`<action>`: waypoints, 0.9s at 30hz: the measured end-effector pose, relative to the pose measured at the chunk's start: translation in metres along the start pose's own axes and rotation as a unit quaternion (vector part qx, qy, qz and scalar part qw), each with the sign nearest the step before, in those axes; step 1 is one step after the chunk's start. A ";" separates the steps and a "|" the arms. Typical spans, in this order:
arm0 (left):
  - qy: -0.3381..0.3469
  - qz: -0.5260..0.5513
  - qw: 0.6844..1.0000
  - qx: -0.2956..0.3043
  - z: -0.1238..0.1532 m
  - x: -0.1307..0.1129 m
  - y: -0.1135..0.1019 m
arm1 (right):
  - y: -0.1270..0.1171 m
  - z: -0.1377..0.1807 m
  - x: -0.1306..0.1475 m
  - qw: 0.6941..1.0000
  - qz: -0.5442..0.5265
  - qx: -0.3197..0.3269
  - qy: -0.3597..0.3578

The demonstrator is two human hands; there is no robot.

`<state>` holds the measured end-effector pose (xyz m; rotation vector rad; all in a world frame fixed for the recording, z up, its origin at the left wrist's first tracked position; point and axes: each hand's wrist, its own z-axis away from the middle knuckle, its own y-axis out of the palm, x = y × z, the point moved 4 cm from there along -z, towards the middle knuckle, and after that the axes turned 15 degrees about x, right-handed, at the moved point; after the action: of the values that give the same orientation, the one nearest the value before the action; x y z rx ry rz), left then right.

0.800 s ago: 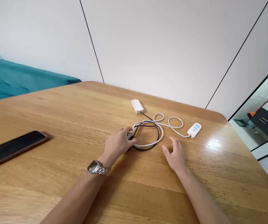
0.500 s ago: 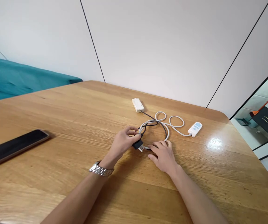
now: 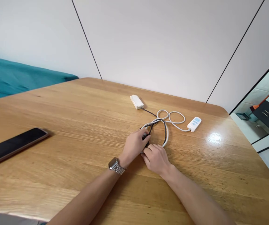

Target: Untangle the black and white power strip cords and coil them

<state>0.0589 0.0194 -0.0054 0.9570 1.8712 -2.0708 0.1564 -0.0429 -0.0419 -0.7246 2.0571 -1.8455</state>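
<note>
Both hands meet near the middle of the wooden desk (image 3: 78,103): the left hand (image 3: 134,146), with a metal watch (image 3: 116,165) on its wrist, is closed around a black plug (image 3: 145,136), and the right hand (image 3: 156,157) is curled beside it, fingers touching the same spot, though what it grips is hidden. From the plug a black cable (image 3: 165,132) and a white cable (image 3: 171,120) loop together toward a white adapter (image 3: 136,102) and a white remote (image 3: 194,124). A dark phone (image 3: 12,147) lies well apart on the left.
</note>
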 end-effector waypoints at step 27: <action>0.120 0.178 0.975 0.061 0.023 -0.002 -0.043 | -0.004 0.003 -0.009 0.977 -0.176 -0.118 -0.014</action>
<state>0.0299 0.0052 0.0312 1.5078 1.5368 -1.9368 0.1660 -0.0407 -0.0395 -1.2394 2.2712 -1.7595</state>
